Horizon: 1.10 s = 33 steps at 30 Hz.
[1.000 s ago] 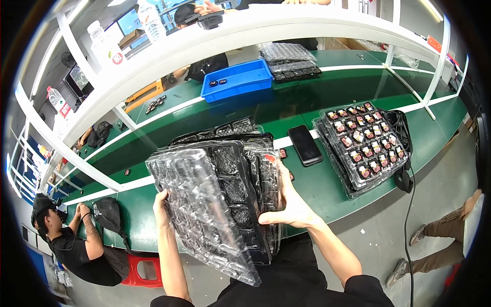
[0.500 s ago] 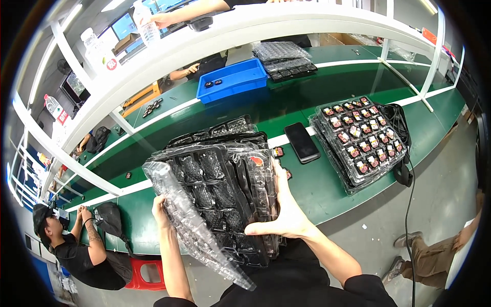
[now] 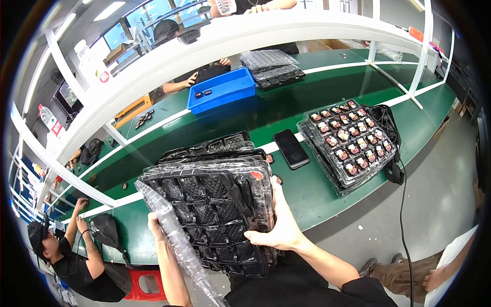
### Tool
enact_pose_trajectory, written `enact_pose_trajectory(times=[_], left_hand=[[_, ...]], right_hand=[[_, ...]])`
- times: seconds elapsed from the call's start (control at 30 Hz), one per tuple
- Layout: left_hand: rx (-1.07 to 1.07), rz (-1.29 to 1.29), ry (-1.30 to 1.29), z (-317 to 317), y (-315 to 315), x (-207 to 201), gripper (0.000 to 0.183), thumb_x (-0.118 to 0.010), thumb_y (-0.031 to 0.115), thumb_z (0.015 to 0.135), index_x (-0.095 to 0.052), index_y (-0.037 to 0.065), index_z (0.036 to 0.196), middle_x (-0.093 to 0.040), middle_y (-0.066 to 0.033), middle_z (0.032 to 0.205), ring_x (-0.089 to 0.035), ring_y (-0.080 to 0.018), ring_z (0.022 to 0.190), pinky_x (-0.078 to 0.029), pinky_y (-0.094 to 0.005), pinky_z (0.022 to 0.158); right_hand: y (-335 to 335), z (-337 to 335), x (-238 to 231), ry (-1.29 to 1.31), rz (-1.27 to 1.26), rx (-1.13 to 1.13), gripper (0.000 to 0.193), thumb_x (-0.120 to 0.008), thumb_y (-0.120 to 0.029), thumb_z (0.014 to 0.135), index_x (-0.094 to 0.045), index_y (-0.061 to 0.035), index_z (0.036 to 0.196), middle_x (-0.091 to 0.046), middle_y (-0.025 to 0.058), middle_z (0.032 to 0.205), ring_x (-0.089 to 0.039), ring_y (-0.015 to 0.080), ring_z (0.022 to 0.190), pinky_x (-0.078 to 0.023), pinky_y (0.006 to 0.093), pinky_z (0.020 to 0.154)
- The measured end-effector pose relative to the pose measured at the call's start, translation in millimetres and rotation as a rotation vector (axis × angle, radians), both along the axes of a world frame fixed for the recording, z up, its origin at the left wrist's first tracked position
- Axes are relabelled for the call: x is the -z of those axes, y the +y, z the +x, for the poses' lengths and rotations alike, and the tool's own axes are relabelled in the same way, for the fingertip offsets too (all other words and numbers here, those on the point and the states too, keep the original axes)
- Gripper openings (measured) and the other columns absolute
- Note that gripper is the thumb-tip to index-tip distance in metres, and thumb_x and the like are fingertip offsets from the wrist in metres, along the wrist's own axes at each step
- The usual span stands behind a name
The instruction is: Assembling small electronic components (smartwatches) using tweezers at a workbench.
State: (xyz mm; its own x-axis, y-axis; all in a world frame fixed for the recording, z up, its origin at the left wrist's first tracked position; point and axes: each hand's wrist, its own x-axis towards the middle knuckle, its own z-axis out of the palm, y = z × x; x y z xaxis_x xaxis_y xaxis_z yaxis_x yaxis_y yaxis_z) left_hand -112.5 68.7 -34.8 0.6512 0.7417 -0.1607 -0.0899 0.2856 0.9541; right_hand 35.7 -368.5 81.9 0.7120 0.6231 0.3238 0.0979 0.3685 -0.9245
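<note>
I hold a stack of black compartment trays (image 3: 215,210) tilted toward me over the front edge of the green table (image 3: 312,192). My right hand (image 3: 279,225) grips its right side with fingers spread over the top tray. My left hand (image 3: 153,222) holds the left edge, mostly hidden behind a clear plastic tray (image 3: 176,240) that hangs off that side. Behind the stack, more empty black trays (image 3: 209,148) lie on the table.
A black phone (image 3: 291,148) lies right of the stack. Further right sits a tray stack filled with small parts (image 3: 350,140), beside a black cable (image 3: 394,169). A blue bin (image 3: 222,89) and more trays (image 3: 271,66) sit across the table. A person (image 3: 71,256) crouches at left.
The tray stack has tipped from nearly upright to lying flatter, and the clear tray has slid down along its left side. Both hands kept their hold.
</note>
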Motion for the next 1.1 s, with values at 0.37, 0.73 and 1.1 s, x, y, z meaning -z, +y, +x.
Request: enact_pose_trajectory(times=[0.37, 0.73, 1.1], left_hand=[[0.277, -0.069, -0.3, 3, -96, -68, 0.067, -0.061, 0.036, 0.082, -0.069, -0.008, 0.132, -0.079, -0.0232, 0.121, -0.078, -0.0376, 0.108, -0.064, -0.0502, 0.103], [0.307, 0.018, -0.346, 17, -99, 2, 0.06, -0.053, 0.023, 0.086, -0.064, 0.0, 0.14, -0.074, -0.0153, 0.128, -0.07, -0.0322, 0.121, -0.055, -0.046, 0.111], [0.231, 0.072, -0.423, 39, -149, -32, 0.076, -0.062, 0.024, 0.083, -0.049, -0.001, 0.154, -0.063, -0.0201, 0.146, -0.065, -0.0351, 0.129, -0.054, -0.0494, 0.114]], right_hand=[[-39, -25, 8, 0.179, -0.007, 0.127, 0.102, -0.101, -0.008, 0.08, -0.041, 0.0031, 0.162, -0.066, 0.0146, 0.149, -0.06, 0.02, 0.138, -0.049, 0.0395, 0.121], [-85, -43, 1, 0.037, -0.077, 0.409, 0.102, -0.102, -0.006, 0.068, -0.047, 0.0099, 0.152, -0.078, 0.0172, 0.126, -0.072, 0.0146, 0.113, -0.059, 0.0333, 0.104], [-92, -19, -6, -0.015, -0.048, 0.583, 0.093, -0.1, -0.004, 0.074, -0.048, 0.0071, 0.15, -0.074, 0.0139, 0.13, -0.07, 0.0134, 0.115, -0.06, 0.0268, 0.095]])
